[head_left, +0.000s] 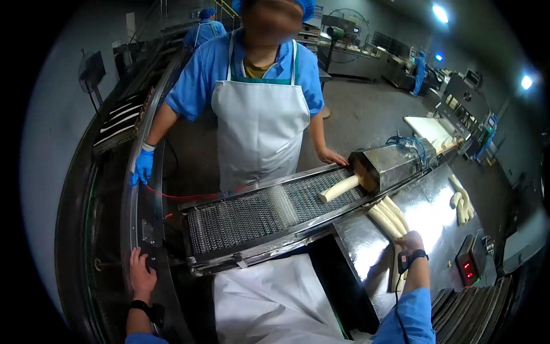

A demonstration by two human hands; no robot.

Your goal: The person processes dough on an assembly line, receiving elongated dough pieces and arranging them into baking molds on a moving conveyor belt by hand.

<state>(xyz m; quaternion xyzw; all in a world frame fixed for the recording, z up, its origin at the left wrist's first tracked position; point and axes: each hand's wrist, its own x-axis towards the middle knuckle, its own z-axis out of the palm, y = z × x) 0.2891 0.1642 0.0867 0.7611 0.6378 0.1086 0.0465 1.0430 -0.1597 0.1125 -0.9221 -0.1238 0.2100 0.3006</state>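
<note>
My left hand (142, 274) rests on the metal rail (130, 226) at the left, its fingers stretched out and holding nothing. Over on the steel table (366, 246), my right hand (409, 243) has its fingers curled round the near end of a pale dough strip, partly hiding it. Several dough strips (388, 217) lie side by side just beyond that hand. Another dough length (396, 270) lies under my right wrist. One thick dough roll (339, 189) sits on the mesh conveyor belt (240, 221), by the mouth of a metal housing (395, 163).
Across the conveyor stands a co-worker in a white apron (260, 126), one blue-gloved hand (143, 165) on the rail. Twisted dough (460, 200) lies at the table's right. A scale display (468, 268) with red digits stands near stacked trays (472, 312). A red cord (183, 197) crosses behind the belt.
</note>
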